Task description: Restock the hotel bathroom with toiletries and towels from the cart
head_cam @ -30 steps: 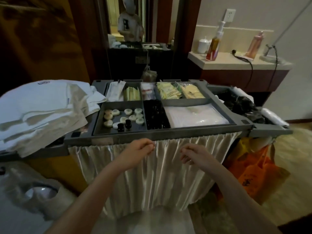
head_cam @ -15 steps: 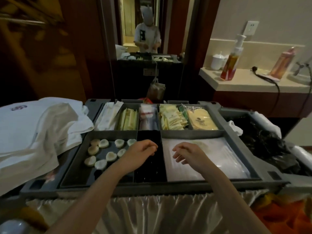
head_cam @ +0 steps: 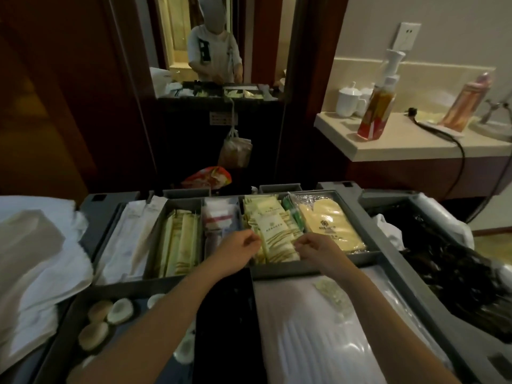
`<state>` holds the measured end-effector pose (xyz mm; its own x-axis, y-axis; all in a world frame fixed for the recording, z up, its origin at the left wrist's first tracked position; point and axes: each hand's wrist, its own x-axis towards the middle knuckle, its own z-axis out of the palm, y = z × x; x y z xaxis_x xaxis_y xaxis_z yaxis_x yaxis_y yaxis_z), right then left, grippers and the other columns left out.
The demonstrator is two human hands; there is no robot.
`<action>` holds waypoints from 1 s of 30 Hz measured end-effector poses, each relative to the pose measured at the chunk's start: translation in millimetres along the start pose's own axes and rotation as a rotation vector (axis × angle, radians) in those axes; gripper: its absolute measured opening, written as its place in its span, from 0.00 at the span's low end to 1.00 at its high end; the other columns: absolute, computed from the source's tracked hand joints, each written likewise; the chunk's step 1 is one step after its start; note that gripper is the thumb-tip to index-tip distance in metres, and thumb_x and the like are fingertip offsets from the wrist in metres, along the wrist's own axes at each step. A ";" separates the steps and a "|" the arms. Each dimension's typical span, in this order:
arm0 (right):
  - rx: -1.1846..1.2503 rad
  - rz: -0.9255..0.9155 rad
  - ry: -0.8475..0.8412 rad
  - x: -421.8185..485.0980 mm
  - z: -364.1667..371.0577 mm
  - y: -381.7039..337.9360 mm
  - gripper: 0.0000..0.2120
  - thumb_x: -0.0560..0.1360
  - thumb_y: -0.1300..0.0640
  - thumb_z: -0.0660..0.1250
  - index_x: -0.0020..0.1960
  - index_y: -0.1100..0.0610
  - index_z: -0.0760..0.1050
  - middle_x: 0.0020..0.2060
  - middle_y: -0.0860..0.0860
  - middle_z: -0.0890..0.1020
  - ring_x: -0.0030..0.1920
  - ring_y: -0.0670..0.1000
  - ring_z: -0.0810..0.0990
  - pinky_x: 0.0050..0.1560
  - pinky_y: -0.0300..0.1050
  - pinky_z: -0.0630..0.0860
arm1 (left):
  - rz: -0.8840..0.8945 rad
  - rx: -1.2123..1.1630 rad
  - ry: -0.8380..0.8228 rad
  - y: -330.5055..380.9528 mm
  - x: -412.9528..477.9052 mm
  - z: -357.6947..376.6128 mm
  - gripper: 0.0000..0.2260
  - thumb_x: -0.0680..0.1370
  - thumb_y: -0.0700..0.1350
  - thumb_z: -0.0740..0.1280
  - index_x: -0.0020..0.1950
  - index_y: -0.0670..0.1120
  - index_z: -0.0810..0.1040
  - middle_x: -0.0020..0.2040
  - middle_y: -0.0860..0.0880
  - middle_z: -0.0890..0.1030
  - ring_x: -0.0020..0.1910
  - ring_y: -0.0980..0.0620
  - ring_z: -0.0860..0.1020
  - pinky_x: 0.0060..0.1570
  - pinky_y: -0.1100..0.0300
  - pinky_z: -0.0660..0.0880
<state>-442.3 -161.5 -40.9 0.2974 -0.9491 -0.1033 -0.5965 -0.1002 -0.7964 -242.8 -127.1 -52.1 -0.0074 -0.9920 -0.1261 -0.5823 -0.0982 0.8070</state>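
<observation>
Both hands over far row of grey plastic cart tray (head_cam: 318,270), flanking a stack of cream-and-green striped paper sachets (head_cam: 273,231). Left hand (head_cam: 241,250) at stack's left edge, right hand (head_cam: 315,249) at its right. Fingers of both curled, tips at top sachet; can't tell if pinching or just touching. White folded towel pile (head_cam: 36,259) sits on cart's left end. Beige vanity table (head_cam: 401,145) is well apart, beyond cart.

Risks, imo: sachets overlap & look slick, so a two-sided pull may drag extras into the yellow mitt-shaped packet's (head_cam: 329,228) bin next door. Left forearm runs beside round white soaps (head_cam: 119,314); a hasty lift-out could knock them.
</observation>
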 end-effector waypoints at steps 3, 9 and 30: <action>-0.070 0.019 0.010 30.7 -2.6 11.5 0.08 0.75 0.61 0.65 0.53 0.60 0.78 0.45 0.51 0.79 0.49 0.52 0.78 0.47 0.42 0.73 | -0.025 0.014 0.014 -1.9 27.1 14.2 0.10 0.80 0.45 0.60 0.59 0.45 0.76 0.57 0.47 0.78 0.54 0.52 0.76 0.52 0.60 0.73; -0.017 0.060 -0.078 77.1 -5.5 29.2 0.19 0.75 0.63 0.63 0.66 0.59 0.69 0.58 0.56 0.78 0.57 0.55 0.78 0.55 0.53 0.78 | 0.089 0.348 0.085 -17.3 64.6 44.1 0.22 0.79 0.50 0.60 0.73 0.50 0.62 0.73 0.50 0.63 0.72 0.50 0.62 0.69 0.52 0.62; -0.013 -0.017 -0.119 106.5 -5.2 47.9 0.12 0.75 0.62 0.65 0.59 0.61 0.76 0.46 0.52 0.83 0.43 0.47 0.83 0.40 0.36 0.79 | 0.111 0.593 0.236 -24.1 77.8 62.7 0.19 0.79 0.55 0.58 0.68 0.51 0.66 0.77 0.52 0.53 0.75 0.54 0.52 0.69 0.55 0.54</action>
<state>-443.0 -268.9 -86.9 0.3934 -0.9052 -0.1608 -0.5998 -0.1202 -0.7910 -280.3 -196.9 -117.6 0.0462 -0.9911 0.1247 -0.9390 -0.0004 0.3440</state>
